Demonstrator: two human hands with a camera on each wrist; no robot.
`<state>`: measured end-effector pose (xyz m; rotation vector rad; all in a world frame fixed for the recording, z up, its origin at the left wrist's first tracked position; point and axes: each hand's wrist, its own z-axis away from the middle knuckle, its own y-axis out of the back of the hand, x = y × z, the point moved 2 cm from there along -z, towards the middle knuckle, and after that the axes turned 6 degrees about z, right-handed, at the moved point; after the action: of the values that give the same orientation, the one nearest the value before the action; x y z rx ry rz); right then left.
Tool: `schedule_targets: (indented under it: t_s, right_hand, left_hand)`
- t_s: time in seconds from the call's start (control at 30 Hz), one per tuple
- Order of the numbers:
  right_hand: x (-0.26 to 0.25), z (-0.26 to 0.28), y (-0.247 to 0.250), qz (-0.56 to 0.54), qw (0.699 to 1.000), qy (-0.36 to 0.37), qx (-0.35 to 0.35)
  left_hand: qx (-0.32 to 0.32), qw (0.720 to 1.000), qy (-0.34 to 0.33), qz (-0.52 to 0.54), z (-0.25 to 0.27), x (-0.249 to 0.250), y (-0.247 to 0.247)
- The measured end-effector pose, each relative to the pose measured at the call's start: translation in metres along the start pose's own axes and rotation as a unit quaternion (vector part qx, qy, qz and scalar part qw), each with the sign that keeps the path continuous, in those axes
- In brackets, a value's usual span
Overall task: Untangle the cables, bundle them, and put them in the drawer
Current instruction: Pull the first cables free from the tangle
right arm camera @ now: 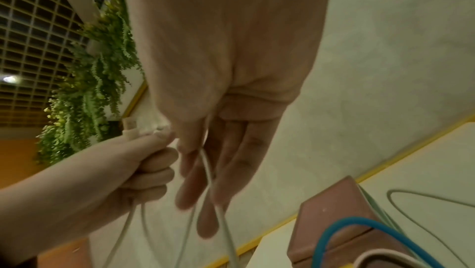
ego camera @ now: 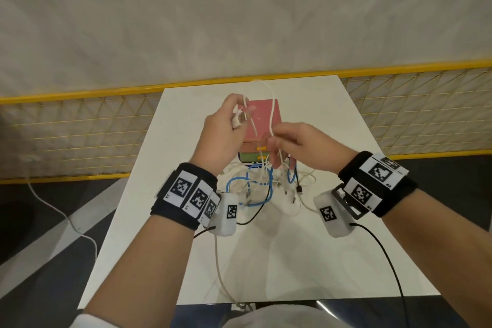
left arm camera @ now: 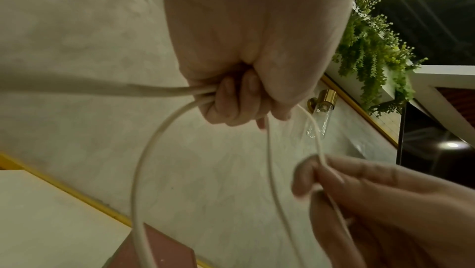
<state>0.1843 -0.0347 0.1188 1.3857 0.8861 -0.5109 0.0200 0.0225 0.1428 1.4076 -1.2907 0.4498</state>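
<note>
Raised above the small drawer unit (ego camera: 262,120) is a white cable (ego camera: 272,109) that arches between my two hands. My left hand (ego camera: 239,114) grips its gathered loops and a white plug (ego camera: 237,120) in a fist; the fist (left arm camera: 239,101) shows two strands leaving it. My right hand (ego camera: 274,138) pinches the same cable (left arm camera: 140,171) between thumb and forefinger (left arm camera: 308,171), its other fingers (right arm camera: 218,181) hanging straight down along the cable (right arm camera: 209,171). A tangle with a blue cable (ego camera: 250,181), white cables and a black cable (ego camera: 263,202) lies on the white table (ego camera: 319,247) below.
The drawer unit has a pink top and brown and green drawers with yellow handles (ego camera: 261,147), all closed. A yellow-framed mesh fence (ego camera: 80,136) runs behind the table. Cords from the wrist cameras (ego camera: 383,253) trail over the table's near edge.
</note>
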Motion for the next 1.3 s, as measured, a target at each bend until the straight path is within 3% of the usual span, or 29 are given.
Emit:
schedule_targets:
  t_s: [0.13,0.23,0.33,0.43,0.57,0.63,0.7,0.77,0.87,0.97,1.1,1.2,1.3]
  right_hand:
    - [0.01,0.026,-0.015,0.029,0.986,-0.036,-0.161]
    - [0.014,0.041,-0.014,0.013,0.977,-0.065,-0.202]
    - [0.008,0.053,-0.019,-0.033,0.969,-0.073,-0.236]
    - [-0.007,0.077,-0.047,-0.073,0.937,-0.07,-0.335]
    - [0.001,0.103,-0.078,0.087,0.891,-0.068,-0.44]
    - [0.014,0.106,-0.074,0.216,0.863,-0.068,-0.452]
    - [0.021,0.104,-0.065,0.328,0.847,-0.071,-0.411]
    - [0.02,0.1,-0.056,0.363,0.871,-0.068,-0.323]
    - [0.007,0.095,-0.058,0.264,0.94,-0.015,-0.216]
    - [-0.016,0.099,-0.08,0.13,0.958,0.039,-0.251]
    - [-0.016,0.113,-0.124,0.059,0.949,0.056,-0.305]
    - [0.006,0.13,-0.148,-0.007,0.928,-0.034,-0.371]
    - [0.015,0.132,-0.147,-0.071,0.898,-0.076,-0.427]
  left_hand:
    - [-0.055,0.998,-0.01,-0.028,0.016,-0.003,0.001]
    - [-0.107,0.994,-0.015,0.0,0.036,0.0,0.001]
    - [-0.115,0.993,-0.026,0.018,0.056,0.005,-0.001]
    - [-0.128,0.991,-0.012,0.022,0.077,0.011,-0.005]
    - [-0.153,0.987,0.033,0.03,0.109,0.012,-0.013]
    - [-0.142,0.988,0.046,0.037,0.124,0.014,-0.015]
    - [-0.131,0.989,0.049,0.041,0.133,0.017,-0.016]
    - [-0.121,0.99,0.04,0.053,0.14,0.022,-0.016]
    - [-0.109,0.988,0.04,0.099,0.146,0.037,-0.017]
    - [-0.098,0.987,0.043,0.119,0.145,0.049,-0.021]
    - [-0.063,0.978,0.043,0.193,0.137,0.053,-0.017]
    - [-0.015,0.975,0.046,0.216,0.13,0.048,-0.005]
    - [-0.001,0.979,0.055,0.198,0.13,0.04,0.0]
